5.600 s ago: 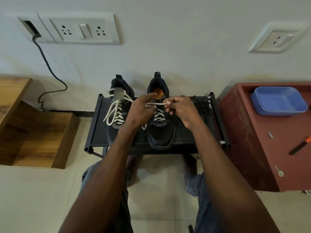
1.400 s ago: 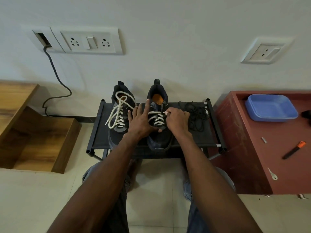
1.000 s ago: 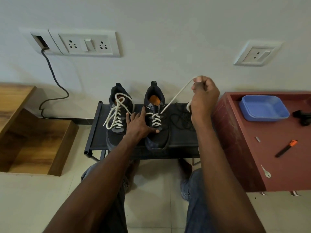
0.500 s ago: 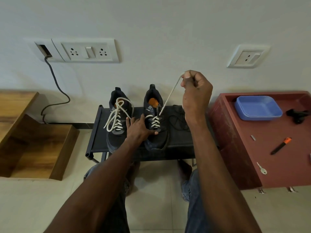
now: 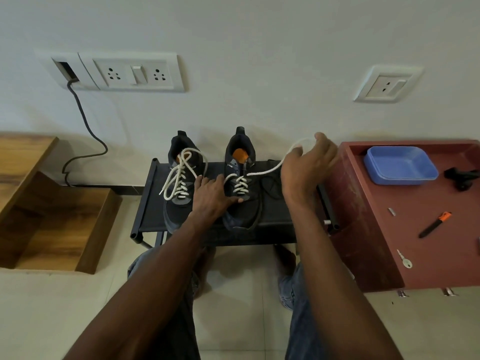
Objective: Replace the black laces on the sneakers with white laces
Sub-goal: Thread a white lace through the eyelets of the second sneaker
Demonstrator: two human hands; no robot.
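Two dark sneakers stand side by side on a black rack (image 5: 149, 201) against the wall. The left sneaker (image 5: 181, 183) carries a white lace tied in a loose bow. The right sneaker (image 5: 242, 183) is threaded with a white lace (image 5: 270, 170) whose free end runs up to the right. My right hand (image 5: 307, 166) pinches that end, held to the right of the shoe. My left hand (image 5: 210, 197) lies flat between the sneakers, its thumb across the right shoe's lower lacing. The removed black laces (image 5: 271, 184) lie on the rack beside the right sneaker, partly behind my right wrist.
A red-brown cabinet (image 5: 368, 229) at the right holds a blue tray (image 5: 401, 165), an orange-tipped tool (image 5: 435, 224), a key (image 5: 405, 259) and a black object (image 5: 462, 178). Wooden steps (image 5: 52, 216) stand at the left. A cable (image 5: 85, 131) hangs from the wall socket.
My right hand has come down and to the right with the lace end, so the lace now slopes lower and slacker. My left hand stays on the right sneaker.
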